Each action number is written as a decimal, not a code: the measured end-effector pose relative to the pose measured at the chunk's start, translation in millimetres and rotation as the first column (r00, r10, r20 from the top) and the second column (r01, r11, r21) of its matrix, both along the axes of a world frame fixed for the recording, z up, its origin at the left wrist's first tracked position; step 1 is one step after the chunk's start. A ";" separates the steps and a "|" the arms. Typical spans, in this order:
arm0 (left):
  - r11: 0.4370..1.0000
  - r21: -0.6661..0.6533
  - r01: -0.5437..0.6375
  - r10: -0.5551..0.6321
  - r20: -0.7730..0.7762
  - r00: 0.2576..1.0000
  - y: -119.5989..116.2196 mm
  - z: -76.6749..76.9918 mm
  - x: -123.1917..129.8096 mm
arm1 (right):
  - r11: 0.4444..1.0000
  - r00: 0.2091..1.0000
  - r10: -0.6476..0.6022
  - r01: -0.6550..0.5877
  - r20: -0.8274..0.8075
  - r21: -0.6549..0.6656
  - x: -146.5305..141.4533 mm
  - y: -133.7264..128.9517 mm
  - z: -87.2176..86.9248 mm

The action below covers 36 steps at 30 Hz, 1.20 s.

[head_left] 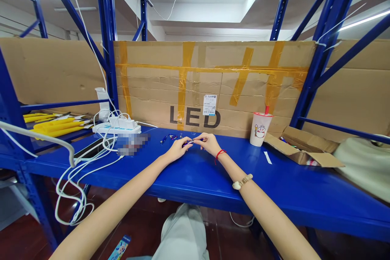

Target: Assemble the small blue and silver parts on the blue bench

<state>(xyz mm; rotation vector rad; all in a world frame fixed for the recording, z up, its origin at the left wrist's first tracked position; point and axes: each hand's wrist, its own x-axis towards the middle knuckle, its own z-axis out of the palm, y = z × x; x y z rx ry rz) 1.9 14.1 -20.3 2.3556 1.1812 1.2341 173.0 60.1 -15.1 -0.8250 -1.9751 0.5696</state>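
Observation:
My left hand (pixel 176 150) is closed around a small, dark, shiny blue-purple piece (pixel 188 143) above the blue shelf top. Its exact kind is too small to tell. From the other side, my right hand (pixel 209 144) pinches with thumb and forefinger at the right end of that piece; whatever lies between these fingertips is too small to make out. Just left of my hands, a small dark blue part (pixel 163 139) and a shiny blue-and-red part (pixel 172 136) lie on the shelf top. A few tiny clear bits (pixel 180 135) are behind my left hand.
A paper cup (pixel 261 129) with a red straw stands at right, beside an open cardboard box (pixel 300 146). A white strip (pixel 267 157) lies near it. Leftward are a power strip (pixel 117 127), tangled white cables (pixel 81 189), a phone (pixel 91 149) and yellow-handled items (pixel 57 126). Cardboard (pixel 146 89) backs the shelf.

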 end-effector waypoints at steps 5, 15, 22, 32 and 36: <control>1.000 -0.004 0.020 -0.020 -0.039 0.999 -6.0 2.1 0.6 | 0.997 0.997 0.076 -0.076 -0.024 -0.007 2.7 -2.3 -0.3; 0.998 0.057 0.005 0.001 -0.093 0.996 -5.7 -0.1 -2.0 | 0.998 0.998 0.059 -0.058 -0.019 0.012 1.8 -6.3 -2.1; 0.998 0.059 -0.001 0.006 -0.091 0.996 -4.6 0.0 -3.7 | 0.999 0.997 0.033 -0.035 0.065 0.039 3.1 -6.6 -0.2; 1.000 0.002 0.020 -0.020 -0.087 0.996 -6.9 1.5 -2.3 | 0.989 0.953 -0.095 0.057 0.287 0.136 7.7 -19.5 12.5; 1.000 -0.005 0.023 -0.024 -0.108 0.994 -8.5 3.0 -2.2 | 0.989 0.953 -0.091 0.053 0.290 0.135 7.6 -18.3 12.2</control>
